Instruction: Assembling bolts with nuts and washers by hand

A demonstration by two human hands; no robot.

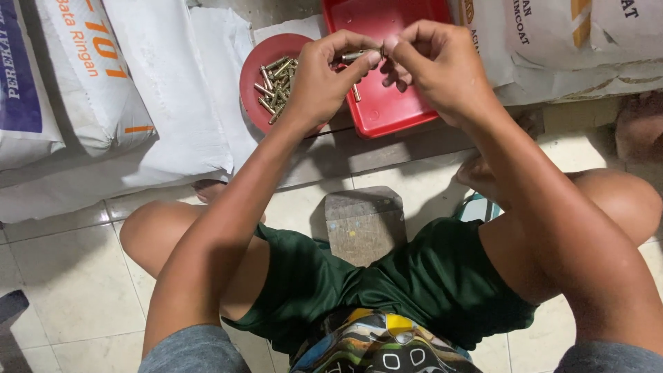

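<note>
- Nearest the camera, a single grey block (364, 222) stands on the tiled floor (69, 290) between the person's knees; take it as the landmark. It shows a worn, paint-flecked top face.
- Beyond the block and a little to the left, the left hand (319, 81) is closed in a pinch, thumb and forefinger gripping one end of a small metal bolt (353, 55).
- Beyond the block and to the right, the right hand (431, 59) is closed too, its fingertips (391, 45) pinched at the bolt's other end; whether they hold a separate nut there is too small to tell.
- The bolt is held in the air past the block, above the near part of the red rectangular tray (387, 110). It looks light, rigid and smooth, so likely to slip; a fingertip pinch at each end suits it, and it should not be fragile.
- Farther left beyond the block lies one red round dish (259, 65), holding a heap of brass-coloured bolts (276, 86), roughly a dozen or more, too tangled to count exactly.
- One loose bolt (356, 92) shows in the tray below the hands; others may be hidden.
- Farthest from the block, several large white sacks (97, 76) lie left and right; at least four show.
</note>
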